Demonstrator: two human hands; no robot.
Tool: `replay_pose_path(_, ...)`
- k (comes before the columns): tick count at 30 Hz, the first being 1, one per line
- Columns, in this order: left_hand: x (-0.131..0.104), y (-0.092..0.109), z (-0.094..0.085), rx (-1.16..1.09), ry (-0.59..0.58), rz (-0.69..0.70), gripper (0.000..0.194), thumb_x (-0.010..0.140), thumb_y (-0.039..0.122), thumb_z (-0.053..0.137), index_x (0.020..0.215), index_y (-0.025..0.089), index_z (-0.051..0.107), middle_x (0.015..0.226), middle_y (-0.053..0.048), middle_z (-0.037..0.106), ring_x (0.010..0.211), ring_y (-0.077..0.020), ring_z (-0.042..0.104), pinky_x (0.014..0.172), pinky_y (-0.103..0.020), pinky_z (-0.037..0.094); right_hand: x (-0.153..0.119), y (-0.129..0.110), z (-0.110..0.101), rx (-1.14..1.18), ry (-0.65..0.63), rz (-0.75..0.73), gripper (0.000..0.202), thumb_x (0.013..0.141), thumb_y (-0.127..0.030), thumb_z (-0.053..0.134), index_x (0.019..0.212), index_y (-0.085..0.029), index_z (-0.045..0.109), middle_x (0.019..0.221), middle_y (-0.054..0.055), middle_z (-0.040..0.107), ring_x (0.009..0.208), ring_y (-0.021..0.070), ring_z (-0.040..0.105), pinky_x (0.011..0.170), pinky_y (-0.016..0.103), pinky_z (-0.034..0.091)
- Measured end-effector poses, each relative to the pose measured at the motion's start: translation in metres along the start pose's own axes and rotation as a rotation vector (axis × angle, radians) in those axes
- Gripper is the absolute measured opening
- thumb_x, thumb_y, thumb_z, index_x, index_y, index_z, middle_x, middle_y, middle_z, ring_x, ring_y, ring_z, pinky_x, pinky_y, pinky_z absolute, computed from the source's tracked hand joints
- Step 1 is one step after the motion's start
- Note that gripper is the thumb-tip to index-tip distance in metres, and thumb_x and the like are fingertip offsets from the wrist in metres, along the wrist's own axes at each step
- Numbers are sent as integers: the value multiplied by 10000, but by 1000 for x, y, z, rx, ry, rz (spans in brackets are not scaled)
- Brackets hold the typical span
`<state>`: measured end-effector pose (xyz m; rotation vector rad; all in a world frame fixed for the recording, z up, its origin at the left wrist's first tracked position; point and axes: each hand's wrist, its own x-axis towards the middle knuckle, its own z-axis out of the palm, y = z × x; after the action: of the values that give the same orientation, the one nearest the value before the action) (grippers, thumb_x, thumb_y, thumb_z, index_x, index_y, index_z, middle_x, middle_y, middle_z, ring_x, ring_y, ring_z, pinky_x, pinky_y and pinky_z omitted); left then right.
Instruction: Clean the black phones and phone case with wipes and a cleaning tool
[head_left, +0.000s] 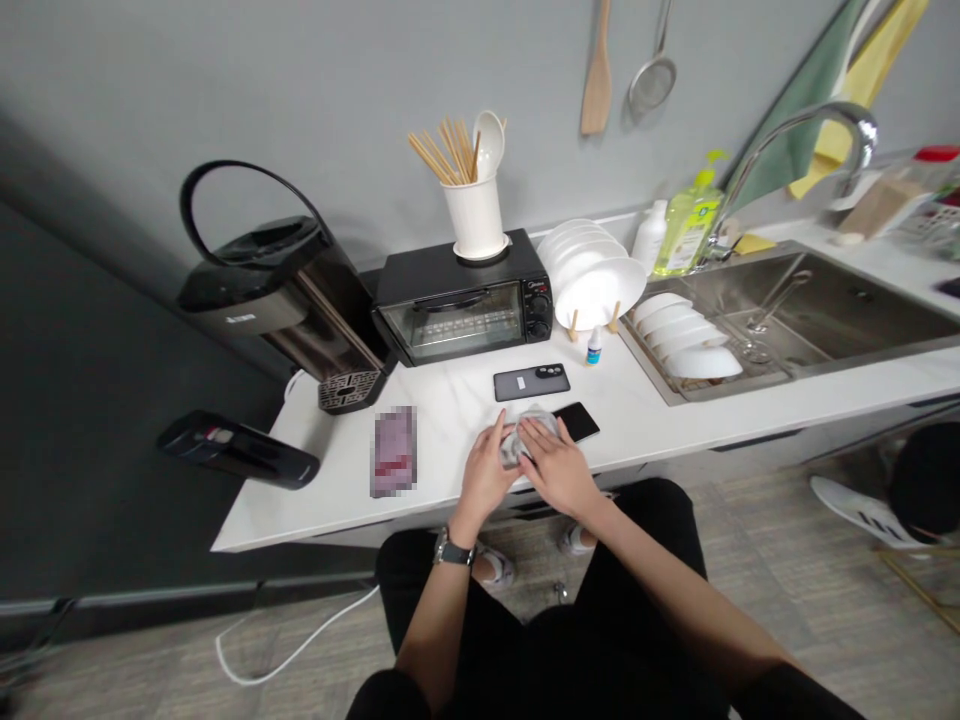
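Note:
A crumpled grey cloth (pixel 513 449) lies on the white counter under my two hands. My left hand (pixel 487 470) is at the cloth's left side, thumb and fingers around its edge. From the right, my right hand (pixel 556 465) presses on the cloth, its fingers bent over it. A black phone (pixel 579 422) sticks out beyond the right fingers; whether it reaches under the cloth is hidden. Just behind lies a second phone (pixel 517 384), grey, its camera side up. A small white bottle with a blue label (pixel 594 348) stands upright behind the black phone.
At left are a blurred-out purple item (pixel 394 450), a dark cylinder (pixel 240 450) and a drink machine (pixel 300 300). A toaster oven (pixel 465 300), plates in a rack (pixel 592 290) and a sink (pixel 847 300) line the back. Another person's shoe (pixel 862 510) shows at right.

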<state>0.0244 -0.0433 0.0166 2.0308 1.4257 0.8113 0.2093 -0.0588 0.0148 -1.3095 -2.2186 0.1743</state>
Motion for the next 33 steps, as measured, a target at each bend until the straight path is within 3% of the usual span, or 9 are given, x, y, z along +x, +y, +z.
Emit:
replay_pose_path(3,0,-2,1,9,4,3,1016,788,-4,629,1669,283,209,1441,-88,619,1343,-244,549,1178,-436,449,-7,-18,4,64,-50,-63,503,1054,-283,487,1532,-127,516,1559,165,545,1489,264,471,1281,568,276)
replay_pose_path(5,-1,-2,1,13,-3,26,1034,782,9,656,1669,284,200,1446,-84,619,1348,-248,538,1172,-438,453,-17,-16,1,96,-76,-77,489,1060,-262,467,1538,-173,513,1552,128,562,1484,245,480,1279,573,283)
replay_pose_path(11,1,2,0,7,17,42,977,814,184,817,1627,314,293,1425,-54,644,1339,-258,541,1168,-460,443,-38,27,-16,11,-9,45,490,1095,-273,403,1576,-209,462,1588,117,520,1506,260,449,1256,602,301)
replay_pose_path(16,4,4,-1,23,11,51,987,786,218,866,1607,319,327,1423,-44,650,1315,-268,558,1172,-477,423,-22,55,-17,-137,106,213,495,1108,-343,383,1543,-144,510,1564,162,537,1477,315,484,1231,604,325)
replay_pose_path(19,5,3,0,33,1,48,951,806,208,836,1606,313,333,1410,-50,658,1309,-279,567,1172,-499,417,-4,43,-6,-153,88,214,545,1102,-404,404,1514,-71,533,1548,207,541,1469,344,488,1229,584,337)
replay_pose_path(22,3,-1,1,42,2,42,903,833,172,762,1617,285,329,1434,-85,630,1317,-283,566,1162,-499,432,7,11,9,-108,21,113,591,1090,-430,434,1514,-28,519,1546,227,535,1474,339,482,1258,558,306)
replay_pose_path(26,0,-6,1,54,-20,36,933,814,94,661,1649,242,272,1492,-133,557,1341,-282,552,1147,-474,458,-4,-25,16,-24,-31,24,615,1076,-434,466,1549,-41,476,1582,217,492,1506,322,440,1270,553,292)
replay_pose_path(29,-1,-4,0,54,-19,7,953,804,58,640,1654,259,259,1451,-113,587,1315,-265,562,1134,-450,468,-24,-23,7,25,-66,11,535,1094,-391,428,1561,-137,482,1594,143,501,1504,275,450,1271,554,292)
replay_pose_path(33,2,2,-1,40,-13,34,976,832,153,765,1645,320,251,1437,-55,635,1321,-266,546,1165,-472,424,-43,11,-13,-10,-44,93,480,1110,-359,395,1556,-212,498,1591,96,516,1505,257,450,1265,560,291)
